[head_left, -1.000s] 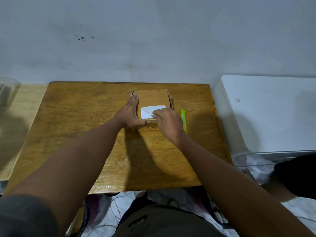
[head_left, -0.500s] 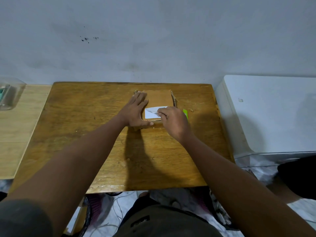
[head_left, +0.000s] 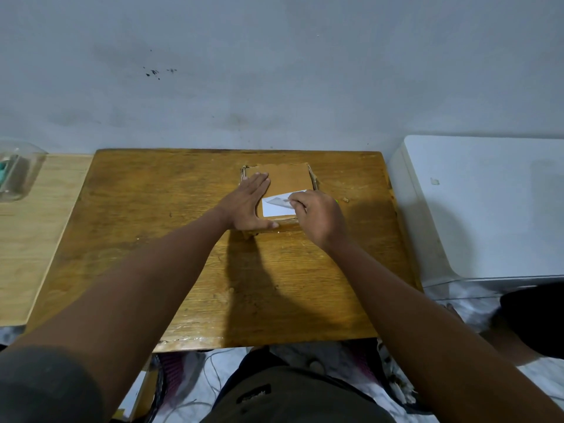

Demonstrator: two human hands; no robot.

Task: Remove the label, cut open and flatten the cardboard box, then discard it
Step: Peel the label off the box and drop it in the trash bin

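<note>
A small brown cardboard box (head_left: 290,180) lies flat on the far middle of the wooden table (head_left: 152,239). A white label (head_left: 276,207) sticks to its near half, with its upper right corner peeled up and folded over. My left hand (head_left: 247,203) presses flat on the box's left side, fingers straight and thumb along the near edge. My right hand (head_left: 317,215) pinches the lifted corner of the label. A green cutter is almost wholly hidden behind my right hand.
A white appliance (head_left: 488,203) stands close to the table's right edge. A lighter wooden surface (head_left: 30,239) adjoins on the left, carrying a clear plastic container (head_left: 16,169). The wall runs right behind the table. Cables and cloth lie on the floor below.
My right hand has lifted the label's upper right corner and pulled it leftward, showing its grey underside. My left hand stayed pressed on the box, and the view shifted slightly.
</note>
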